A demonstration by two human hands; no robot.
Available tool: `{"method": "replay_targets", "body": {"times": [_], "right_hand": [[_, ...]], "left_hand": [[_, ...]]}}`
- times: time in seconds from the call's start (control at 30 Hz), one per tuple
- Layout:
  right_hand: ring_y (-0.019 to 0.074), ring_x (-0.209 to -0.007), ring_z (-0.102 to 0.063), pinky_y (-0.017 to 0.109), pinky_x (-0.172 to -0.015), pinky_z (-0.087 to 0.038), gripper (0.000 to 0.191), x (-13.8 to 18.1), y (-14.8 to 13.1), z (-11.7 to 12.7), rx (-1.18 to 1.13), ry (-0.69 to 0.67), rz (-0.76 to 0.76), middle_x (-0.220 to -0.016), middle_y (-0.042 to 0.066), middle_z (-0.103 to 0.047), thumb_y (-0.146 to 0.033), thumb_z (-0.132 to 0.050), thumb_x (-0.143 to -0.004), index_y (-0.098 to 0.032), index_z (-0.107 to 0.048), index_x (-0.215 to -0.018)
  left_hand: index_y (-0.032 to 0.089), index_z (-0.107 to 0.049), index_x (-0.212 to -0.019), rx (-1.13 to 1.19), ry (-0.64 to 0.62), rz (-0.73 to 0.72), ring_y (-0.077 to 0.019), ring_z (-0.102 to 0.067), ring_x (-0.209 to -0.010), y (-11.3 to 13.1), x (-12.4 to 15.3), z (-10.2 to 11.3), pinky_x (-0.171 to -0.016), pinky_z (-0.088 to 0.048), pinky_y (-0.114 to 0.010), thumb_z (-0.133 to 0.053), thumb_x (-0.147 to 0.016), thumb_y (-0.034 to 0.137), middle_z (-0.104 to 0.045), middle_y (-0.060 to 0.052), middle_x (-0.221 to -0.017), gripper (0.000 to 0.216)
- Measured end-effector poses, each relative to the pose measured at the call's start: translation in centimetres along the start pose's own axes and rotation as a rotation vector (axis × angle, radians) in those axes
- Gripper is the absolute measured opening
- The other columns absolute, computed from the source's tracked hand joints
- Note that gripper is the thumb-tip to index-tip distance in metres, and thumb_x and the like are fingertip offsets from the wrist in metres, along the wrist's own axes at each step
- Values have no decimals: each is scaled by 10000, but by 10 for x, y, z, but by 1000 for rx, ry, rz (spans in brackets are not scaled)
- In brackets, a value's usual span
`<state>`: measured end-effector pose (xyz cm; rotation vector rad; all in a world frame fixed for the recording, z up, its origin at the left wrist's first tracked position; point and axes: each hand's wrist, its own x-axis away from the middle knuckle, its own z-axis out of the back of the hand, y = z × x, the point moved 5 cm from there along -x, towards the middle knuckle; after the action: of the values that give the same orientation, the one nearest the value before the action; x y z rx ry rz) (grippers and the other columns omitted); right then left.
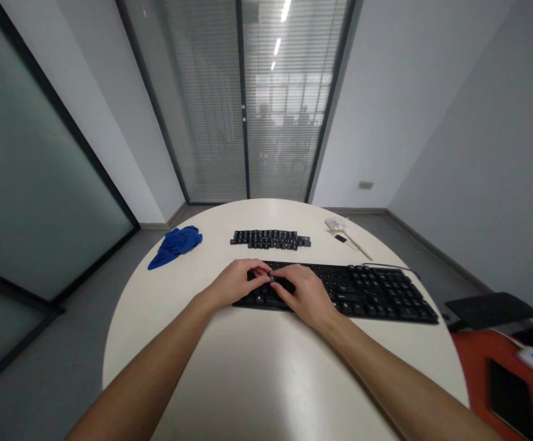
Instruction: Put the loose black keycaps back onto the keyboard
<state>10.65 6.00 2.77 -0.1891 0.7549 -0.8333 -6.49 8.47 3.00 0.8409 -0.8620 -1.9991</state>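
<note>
A black computer keyboard lies across the table in front of me. Its left part shows a flat stretch without keycaps, while keys stand on the right part and along the front row. Over that left part, my left hand and my right hand meet fingertip to fingertip. Both are closed in a pinch around a small dark keycap, mostly covered by the fingers. Behind the keyboard, loose black keycaps are laid out in rows.
On the round white table, a crumpled blue cloth lies at the left. At the back right are a thin wooden stick, a small black piece and whitish crumpled material. A red chair holding a phone stands at the right.
</note>
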Motion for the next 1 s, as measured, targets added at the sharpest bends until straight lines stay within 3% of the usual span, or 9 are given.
{"method": "replay_targets", "body": {"times": [0.5,0.8,1.0], "right_hand": [[236,-977,-681,399,-918,-503,168,0,0,0,12,26,-15,-1037,59,-756,-274,-702,-908,-219,-705,-1067],[238,-981,-670,394,-915,-507,156,1,3,-3,-14,0,-60,-1046,58,-743,-282,-681,-919,-218,-696,-1061],[242,-984,-675,389,-895,-510,133,-1,6,-7,12,-43,-162,-1041,40,-749,-291,-704,-898,-246,-717,-1022]], "left_hand": [[186,-739,-1037,-45,-1,-33,-181,-686,-875,1,0,2,-837,-529,-294,-670,-887,215,-755,-32,-956,168],[214,-744,-1001,-216,-2,-47,-191,-675,-874,2,1,6,-816,-508,-299,-677,-897,258,-744,-22,-933,131],[241,-754,-1005,-429,17,-10,-214,-660,-951,-6,4,25,-858,-485,-317,-649,-910,244,-745,-29,-1000,142]]}}
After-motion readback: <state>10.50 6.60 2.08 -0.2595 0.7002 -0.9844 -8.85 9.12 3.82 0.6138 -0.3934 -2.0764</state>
